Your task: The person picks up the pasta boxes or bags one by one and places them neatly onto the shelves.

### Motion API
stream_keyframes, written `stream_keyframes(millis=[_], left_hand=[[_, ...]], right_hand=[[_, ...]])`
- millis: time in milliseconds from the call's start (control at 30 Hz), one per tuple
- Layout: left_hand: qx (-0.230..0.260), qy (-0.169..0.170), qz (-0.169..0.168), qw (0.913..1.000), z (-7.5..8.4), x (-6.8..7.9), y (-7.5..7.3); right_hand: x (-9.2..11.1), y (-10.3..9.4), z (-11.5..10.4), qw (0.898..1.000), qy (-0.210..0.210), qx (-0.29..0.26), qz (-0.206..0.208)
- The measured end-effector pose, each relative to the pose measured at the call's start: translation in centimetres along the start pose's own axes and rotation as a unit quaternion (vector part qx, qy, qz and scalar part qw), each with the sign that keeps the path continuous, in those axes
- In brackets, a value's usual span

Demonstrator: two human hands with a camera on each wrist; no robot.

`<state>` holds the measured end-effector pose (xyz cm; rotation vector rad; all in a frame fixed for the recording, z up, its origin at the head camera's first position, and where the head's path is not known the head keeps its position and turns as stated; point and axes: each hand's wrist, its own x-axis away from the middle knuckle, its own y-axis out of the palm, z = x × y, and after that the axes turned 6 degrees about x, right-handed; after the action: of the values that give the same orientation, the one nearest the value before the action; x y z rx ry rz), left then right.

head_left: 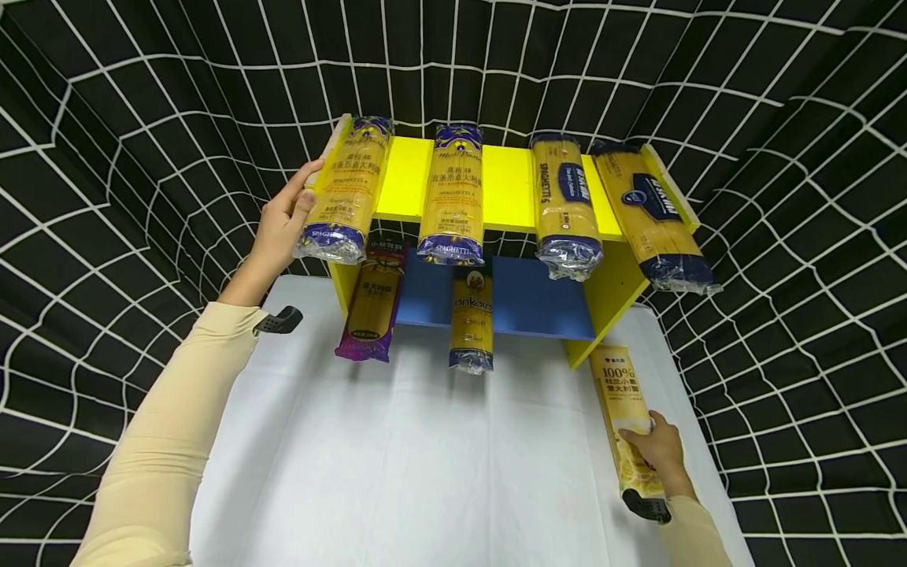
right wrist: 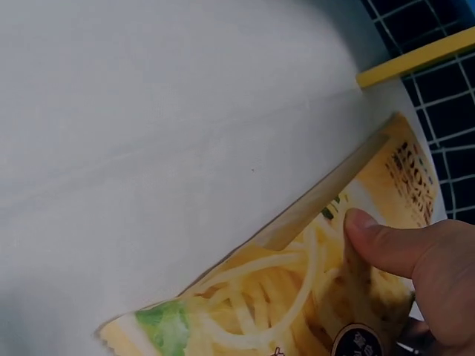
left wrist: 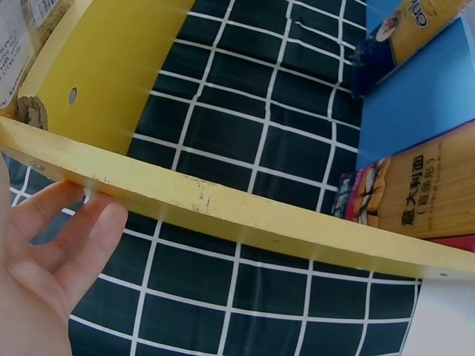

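My left hand [head_left: 283, 213] is at the upper left of a yellow and blue shelf, its fingertips touching the outer face of the yellow side panel [left wrist: 223, 204]. Nothing lies in that palm. Low on the right, my right hand [head_left: 660, 449] grips a pale yellow pasta packet [head_left: 618, 386] by its edge, the thumb [right wrist: 371, 233] pressed across the printed front. That packet slants beside the shelf's right leg, above the white cloth; the fingers behind it are mostly hidden.
Spaghetti packs line the yellow top board [head_left: 508, 185], among them a blue-ended one [head_left: 453, 193] and a navy-labelled one [head_left: 652, 209]. On the blue lower board [head_left: 538, 295] lie a purple packet [head_left: 374, 303] and a yellow-blue pack [head_left: 472, 319]. Black white-gridded cloth [head_left: 510, 63] surrounds everything.
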<state>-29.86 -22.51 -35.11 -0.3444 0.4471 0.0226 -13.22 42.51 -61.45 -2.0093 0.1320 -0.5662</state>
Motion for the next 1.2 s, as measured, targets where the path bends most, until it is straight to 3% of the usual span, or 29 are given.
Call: stream_keyframes(millis=[267,700,1033,1200], left_hand=[[-0.011,0.008,0.005,0.9999,-0.73,-0.29,-0.03],[-0.015,0.006,0.004,0.9999,-0.62,-0.38,-0.02],[-0.018,0.007,0.004,0.9998,-0.83,-0.39,-0.03],[-0.017,0.005,0.004,0.9998,-0.9,-0.31,0.01]], right_hand=[[-0.26,0.15,0.14,1.0,-0.005,0.013,0.02],[-0.26,-0.02,0.0,1.0,0.004,-0.001,-0.001],[-0.58,-0.18,0.36,0.995,-0.089,-0.004,-0.048],[-0.94,-0.41,0.33,0.99,-0.112,-0.006,-0.082]])
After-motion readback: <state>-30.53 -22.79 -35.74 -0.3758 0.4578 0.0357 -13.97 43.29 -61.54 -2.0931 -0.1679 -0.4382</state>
